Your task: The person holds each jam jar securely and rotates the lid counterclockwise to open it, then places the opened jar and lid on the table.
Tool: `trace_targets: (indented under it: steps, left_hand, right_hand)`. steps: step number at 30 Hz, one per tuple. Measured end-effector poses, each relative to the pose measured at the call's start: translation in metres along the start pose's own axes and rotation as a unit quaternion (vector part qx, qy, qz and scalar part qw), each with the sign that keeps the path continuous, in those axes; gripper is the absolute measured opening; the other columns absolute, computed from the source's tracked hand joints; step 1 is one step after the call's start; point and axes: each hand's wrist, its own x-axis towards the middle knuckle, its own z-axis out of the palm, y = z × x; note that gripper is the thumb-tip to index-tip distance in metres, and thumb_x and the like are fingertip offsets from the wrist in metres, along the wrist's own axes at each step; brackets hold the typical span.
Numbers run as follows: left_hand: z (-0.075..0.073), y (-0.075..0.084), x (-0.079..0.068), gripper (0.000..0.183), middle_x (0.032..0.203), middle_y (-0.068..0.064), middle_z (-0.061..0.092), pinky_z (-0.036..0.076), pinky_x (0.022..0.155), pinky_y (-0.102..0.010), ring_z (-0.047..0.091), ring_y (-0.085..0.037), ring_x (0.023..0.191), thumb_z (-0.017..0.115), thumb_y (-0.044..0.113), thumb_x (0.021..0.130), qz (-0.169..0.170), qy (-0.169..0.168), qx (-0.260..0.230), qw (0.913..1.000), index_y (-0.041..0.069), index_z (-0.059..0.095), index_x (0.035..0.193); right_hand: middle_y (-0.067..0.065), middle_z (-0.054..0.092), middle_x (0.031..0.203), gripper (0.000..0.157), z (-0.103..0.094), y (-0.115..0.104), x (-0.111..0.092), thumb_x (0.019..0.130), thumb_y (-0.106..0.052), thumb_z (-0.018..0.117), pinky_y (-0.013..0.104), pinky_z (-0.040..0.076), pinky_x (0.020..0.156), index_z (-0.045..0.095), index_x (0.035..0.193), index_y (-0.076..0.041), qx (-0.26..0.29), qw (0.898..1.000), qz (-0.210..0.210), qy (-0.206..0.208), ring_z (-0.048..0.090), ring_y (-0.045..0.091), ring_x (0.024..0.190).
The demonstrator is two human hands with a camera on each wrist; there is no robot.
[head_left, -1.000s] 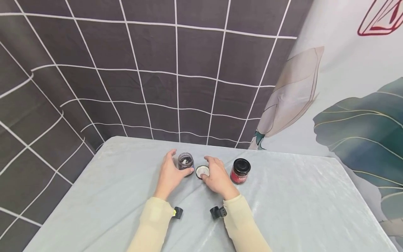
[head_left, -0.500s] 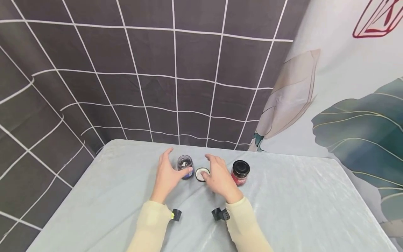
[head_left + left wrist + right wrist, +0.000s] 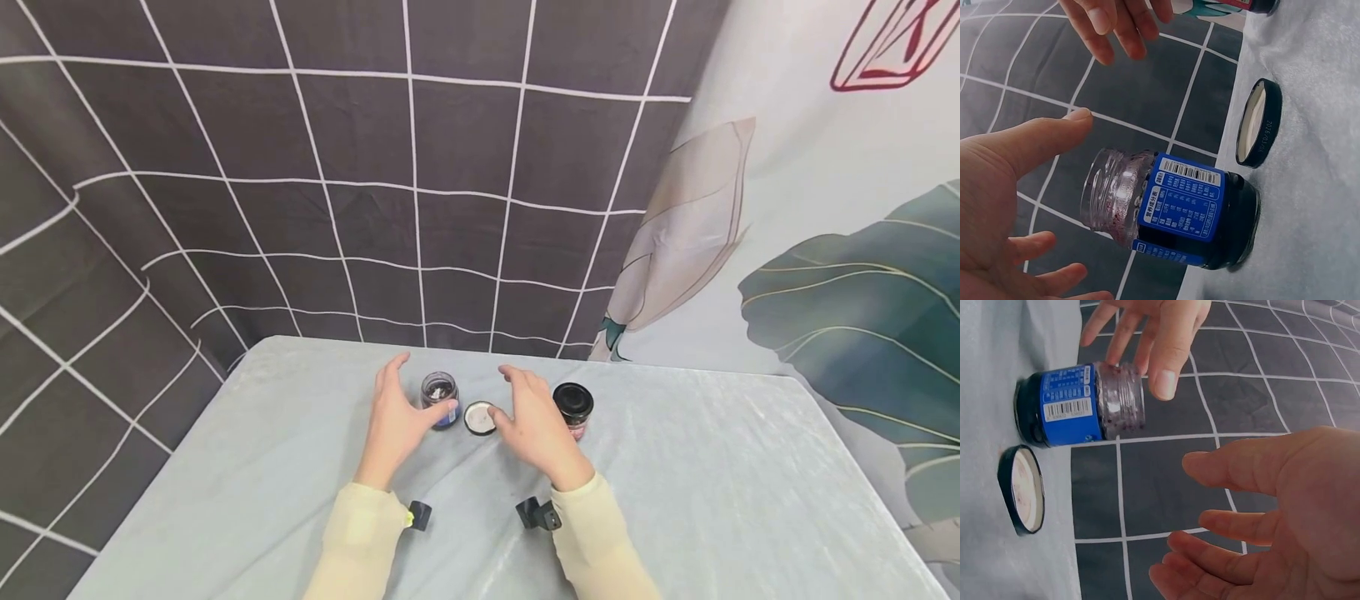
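An uncapped glass jar (image 3: 438, 392) with a blue label (image 3: 1182, 200) stands upright on the cloth, dark contents inside. My left hand (image 3: 393, 429) is spread beside and above its mouth; the left wrist view shows a gap between thumb and glass. Right of the jar, the dark-rimmed lid (image 3: 480, 418) lies with its pale inner side up, leaning a little in the wrist views. My right hand (image 3: 542, 429) hovers at the lid's right, fingers loosely bent and holding nothing. Behind that hand is a second jar (image 3: 573, 402) with a black lid, its red label partly hidden.
Pale, slightly wrinkled cloth covers the table (image 3: 720, 483). Its far edge runs just behind the jars, against a dark curtain (image 3: 360, 208) with white grid lines. A leaf-patterned curtain (image 3: 847, 275) hangs at the right. Small black cameras (image 3: 420, 515) sit at both wrists.
My left hand has drawn slightly left, away from the jar, exposing more blue label. My right hand has moved right, off the lid, and now covers more of the second jar.
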Motion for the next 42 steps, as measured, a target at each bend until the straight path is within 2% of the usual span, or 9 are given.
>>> trace_targets:
  steps: [17, 25, 33, 42]
  left_hand:
    - [-0.002, 0.007, -0.005, 0.100, 0.156, -0.015, 0.034, 0.034, 0.114, -0.052, 0.040, -0.037, 0.140, 0.090, 0.033, 0.072, -0.013, -0.012, 0.006, 0.9998, 0.010, 0.036, 0.152]
    - [-0.001, 0.009, -0.007, 0.098, 0.155, -0.013, 0.035, 0.033, 0.115, -0.049, 0.039, -0.033, 0.141, 0.091, 0.032, 0.072, 0.004, -0.005, 0.005, 1.0000, 0.008, 0.038, 0.151]
    - [-0.001, 0.013, -0.012, 0.096, 0.155, -0.012, 0.036, 0.035, 0.113, -0.051, 0.039, -0.033, 0.141, 0.090, 0.032, 0.072, 0.011, -0.004, 0.008, 0.9999, 0.009, 0.039, 0.150]
    - [0.002, 0.021, -0.015, 0.096, 0.154, -0.012, 0.036, 0.033, 0.115, -0.049, 0.038, -0.032, 0.142, 0.090, 0.030, 0.072, 0.023, -0.010, -0.006, 0.9997, 0.009, 0.039, 0.150]
  right_hand:
    - [0.024, 0.060, 0.126, 0.058, -0.021, 0.012, -0.012, 0.089, -0.008, 0.072, 0.053, 0.040, 0.104, 0.048, 0.138, 0.010, -0.003, 1.000, -0.016, 0.027, 0.053, 0.042, 0.121]
    - [0.025, 0.060, 0.124, 0.061, -0.031, 0.011, -0.019, 0.088, -0.009, 0.073, 0.055, 0.038, 0.105, 0.045, 0.139, 0.012, -0.008, 0.999, -0.025, 0.035, 0.051, 0.045, 0.121]
    - [0.026, 0.060, 0.118, 0.062, -0.040, 0.012, -0.023, 0.086, -0.005, 0.074, 0.055, 0.040, 0.103, 0.045, 0.138, 0.013, -0.010, 0.998, -0.042, 0.055, 0.053, 0.044, 0.113]
    - [0.028, 0.060, 0.123, 0.060, -0.049, 0.017, -0.026, 0.088, -0.007, 0.072, 0.056, 0.040, 0.104, 0.045, 0.139, 0.011, -0.010, 0.998, -0.022, 0.053, 0.052, 0.048, 0.120]
